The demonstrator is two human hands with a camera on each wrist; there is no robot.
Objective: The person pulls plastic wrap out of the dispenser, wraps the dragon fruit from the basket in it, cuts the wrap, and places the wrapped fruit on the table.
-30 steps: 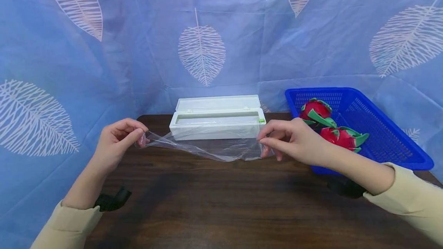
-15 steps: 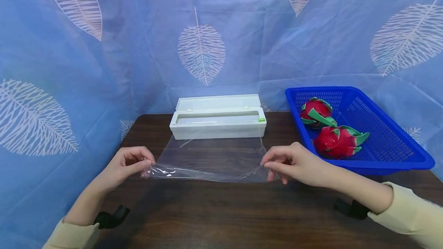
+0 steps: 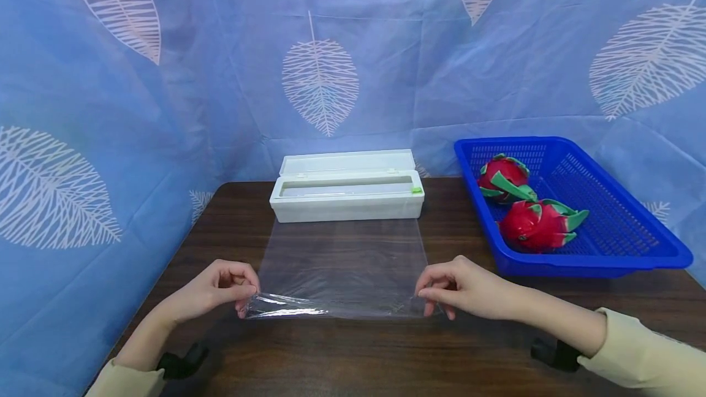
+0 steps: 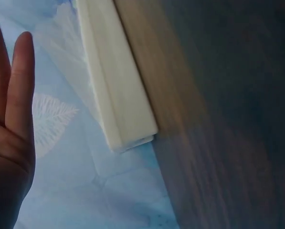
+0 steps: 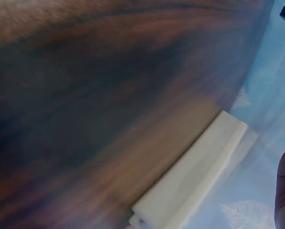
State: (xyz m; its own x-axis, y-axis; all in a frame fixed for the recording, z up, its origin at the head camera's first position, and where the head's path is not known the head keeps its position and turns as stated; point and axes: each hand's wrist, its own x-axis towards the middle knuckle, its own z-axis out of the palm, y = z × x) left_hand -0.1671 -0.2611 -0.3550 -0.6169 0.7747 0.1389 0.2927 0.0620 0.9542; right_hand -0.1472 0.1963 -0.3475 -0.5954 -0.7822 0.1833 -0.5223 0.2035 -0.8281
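Note:
A sheet of clear plastic wrap (image 3: 342, 268) runs from the open white wrap dispenser box (image 3: 347, 206) toward the front of the table. Its near left corner is pinched between the thumb and fingers of my left hand (image 3: 220, 287). My right hand (image 3: 469, 290) pinches the near right corner, with the free edge stretched between both hands. A green slide cutter (image 3: 417, 190) sits at the right end of the box's front rim. Only some fingers (image 4: 20, 86) show at the left edge of the left wrist view, beside the box (image 4: 116, 71). The right wrist view shows the box (image 5: 190, 171) too.
At the right stands a blue plastic basket (image 3: 623, 213) with two red dragon fruits, one farther back (image 3: 504, 177) and one in front (image 3: 537, 225). All of this is on a dark wooden table (image 3: 353, 360). A blue leaf-patterned cloth (image 3: 386, 78) hangs behind.
Both hands have drawn the plastic wrap toward the front and lower, so a longer, flatter sheet lies out of the box. The box and basket have stayed in place.

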